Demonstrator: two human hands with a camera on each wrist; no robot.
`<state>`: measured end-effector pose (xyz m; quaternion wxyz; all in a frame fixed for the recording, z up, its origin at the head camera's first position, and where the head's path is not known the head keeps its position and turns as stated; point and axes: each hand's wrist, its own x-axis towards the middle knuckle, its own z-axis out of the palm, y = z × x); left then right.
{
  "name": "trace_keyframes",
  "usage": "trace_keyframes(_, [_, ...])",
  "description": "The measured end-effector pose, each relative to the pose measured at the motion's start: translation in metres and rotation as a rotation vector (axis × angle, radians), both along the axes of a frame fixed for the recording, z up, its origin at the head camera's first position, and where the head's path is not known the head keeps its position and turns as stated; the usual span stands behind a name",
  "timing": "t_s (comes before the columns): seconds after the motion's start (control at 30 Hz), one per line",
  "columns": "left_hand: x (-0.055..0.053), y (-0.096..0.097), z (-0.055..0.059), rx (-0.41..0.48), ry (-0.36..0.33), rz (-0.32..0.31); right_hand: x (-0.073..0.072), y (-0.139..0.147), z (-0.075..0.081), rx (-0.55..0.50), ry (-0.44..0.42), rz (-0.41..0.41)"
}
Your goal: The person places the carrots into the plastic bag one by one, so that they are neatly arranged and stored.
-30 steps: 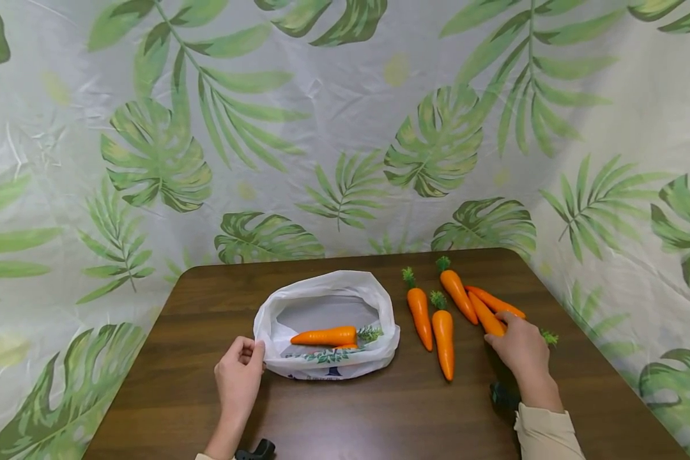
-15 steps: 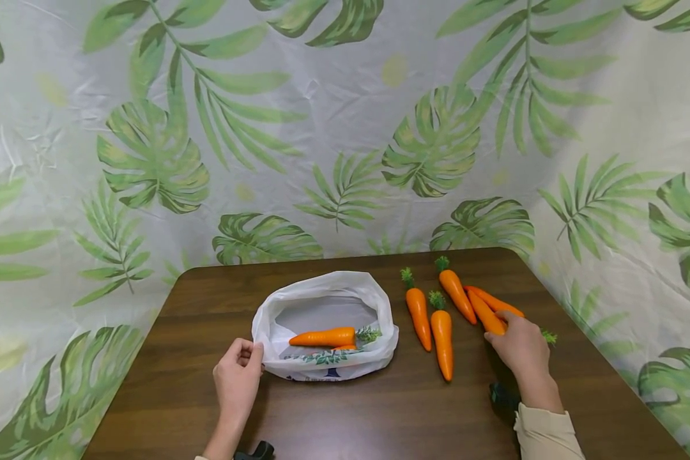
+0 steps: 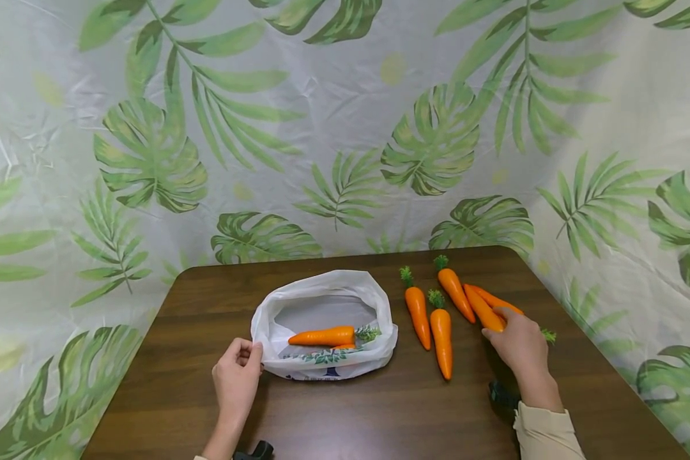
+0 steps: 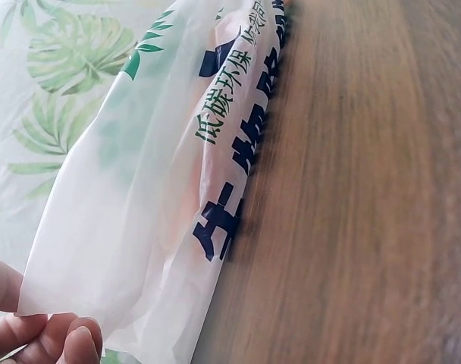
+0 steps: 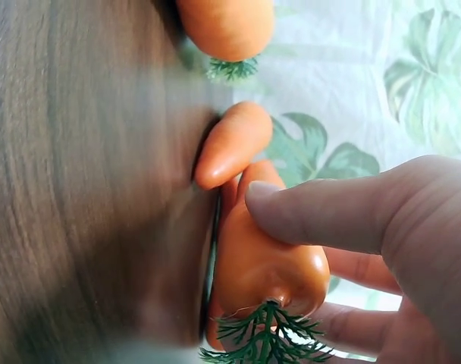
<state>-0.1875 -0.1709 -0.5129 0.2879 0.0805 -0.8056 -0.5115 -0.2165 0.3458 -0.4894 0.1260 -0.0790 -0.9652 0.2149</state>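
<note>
At the left of a white plastic bag [image 3: 345, 279], my left hand [image 3: 237, 377] pinches its rim between thumb and fingers. The bag stands with its mouth spread, and a carrot [image 3: 322, 337] with a green top lies inside over a second orange piece, mostly hidden. In the left wrist view, the printed bag side [image 4: 170, 212] stretches away from the fingers. On the right, my right hand [image 3: 522, 348] grips a glossy carrot [image 5: 268, 258] near its leafy end, thumb on top and fingers on the far side. Another carrot [image 3: 494, 298] lies just behind the gripped one.
Between the bag and my right hand lie three more carrots: one nearest the bag [image 3: 418, 316], one in front [image 3: 441, 342], and one farther back [image 3: 455, 294]. The brown wooden table [image 3: 178, 332] ends at a leaf-patterned sheet [image 3: 345, 128] behind it.
</note>
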Motion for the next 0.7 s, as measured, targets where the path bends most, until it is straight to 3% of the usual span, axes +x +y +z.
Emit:
trace_keyframes(0.2, [0.000,-0.002,0.001,0.026,-0.005,-0.009,-0.002,-0.005,0.001,-0.008,0.053,0.032])
trace_keyframes(0.7, [-0.001,-0.003,-0.001,0.000,0.002,0.004,-0.009,-0.033,0.020,0.001,0.030,0.104])
